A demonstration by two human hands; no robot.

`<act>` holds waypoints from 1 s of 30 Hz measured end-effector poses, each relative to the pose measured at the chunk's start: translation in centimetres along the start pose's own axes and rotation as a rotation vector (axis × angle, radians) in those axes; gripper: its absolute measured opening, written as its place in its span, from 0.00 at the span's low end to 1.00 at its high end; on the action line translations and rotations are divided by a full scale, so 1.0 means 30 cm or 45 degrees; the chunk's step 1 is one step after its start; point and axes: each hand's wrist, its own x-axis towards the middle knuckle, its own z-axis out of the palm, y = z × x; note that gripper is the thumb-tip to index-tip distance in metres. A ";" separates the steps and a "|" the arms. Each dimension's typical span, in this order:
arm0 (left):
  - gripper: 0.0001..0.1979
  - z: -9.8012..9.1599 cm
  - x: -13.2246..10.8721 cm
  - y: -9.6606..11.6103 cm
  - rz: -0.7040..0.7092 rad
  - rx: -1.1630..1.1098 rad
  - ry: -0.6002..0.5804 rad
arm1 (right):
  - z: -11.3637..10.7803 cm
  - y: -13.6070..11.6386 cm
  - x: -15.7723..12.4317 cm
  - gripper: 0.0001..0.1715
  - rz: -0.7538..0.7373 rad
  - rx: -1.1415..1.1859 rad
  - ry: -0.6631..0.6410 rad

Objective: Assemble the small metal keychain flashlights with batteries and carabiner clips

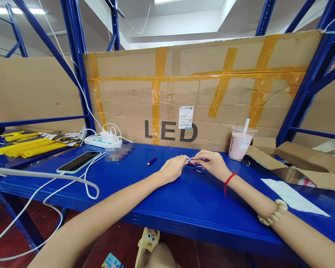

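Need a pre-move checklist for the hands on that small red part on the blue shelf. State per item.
1. Grip: left hand and right hand both pinch the small red-and-metal part: ok.
2. Part's orientation: too small to read: cannot tell.
3. Small purple cylinder lies on the blue metal shelf, apart from the left hand: ok.
4. Clear plastic cup of pink drink stands upright, apart from the right hand: ok.
5. White cable loops over the shelf edge near the left forearm, could snag: not ok.
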 end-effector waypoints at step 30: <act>0.08 -0.031 -0.007 0.023 0.113 0.154 -0.129 | -0.014 -0.050 0.006 0.25 0.897 0.662 -0.474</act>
